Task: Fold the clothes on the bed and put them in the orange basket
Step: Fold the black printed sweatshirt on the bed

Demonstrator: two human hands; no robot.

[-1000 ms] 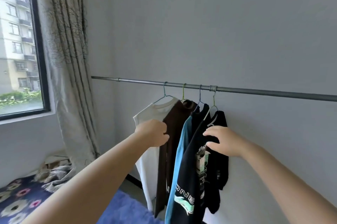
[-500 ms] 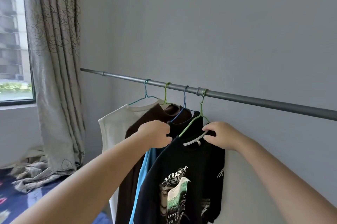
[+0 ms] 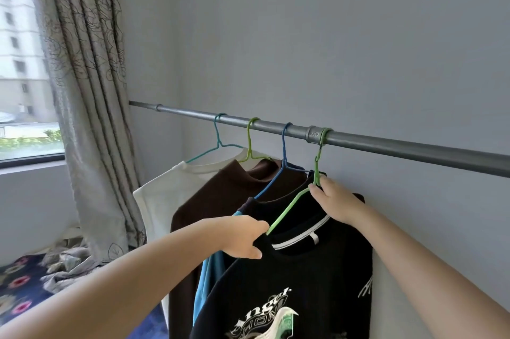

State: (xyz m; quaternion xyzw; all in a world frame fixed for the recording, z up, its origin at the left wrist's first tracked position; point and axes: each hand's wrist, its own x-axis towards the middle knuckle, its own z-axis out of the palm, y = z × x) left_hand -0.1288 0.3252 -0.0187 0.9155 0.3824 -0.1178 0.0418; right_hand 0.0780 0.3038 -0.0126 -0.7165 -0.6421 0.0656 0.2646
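Both hands are up at the rail (image 3: 386,147), working on the black tee (image 3: 309,278) that hangs nearest the right end of the row. The left hand (image 3: 242,236) grips the tee's left shoulder, fingers curled round the cloth just where the green hanger (image 3: 289,207) runs into the neckline. The right hand (image 3: 335,202) pinches that hanger at its neck, thumb and fingers closed on the wire just below the twisted stem, its palm lying over the tee's right shoulder. The hanger's hook is over the rail, tight against the pipe joint (image 3: 313,134). The tee is pulled forward and tilted, its white and green chest print facing the camera, a striped collar band showing inside the neck.

To the left along the rail hang three more: a blue hanger (image 3: 284,151) carrying a dark top with a light blue panel (image 3: 209,283), a yellow-green hanger (image 3: 249,142) with a brown top (image 3: 218,200), and a teal hanger (image 3: 218,134) with a white top (image 3: 165,195). They overlap one another, each partly behind the next.

At the left edge, a patterned curtain (image 3: 85,90) hangs beside the window (image 3: 24,62). Below it, in the bottom left corner, lies a dark flowered bedcover (image 3: 19,291) with a crumpled grey sheet (image 3: 69,261) on it. The basket is out of view.
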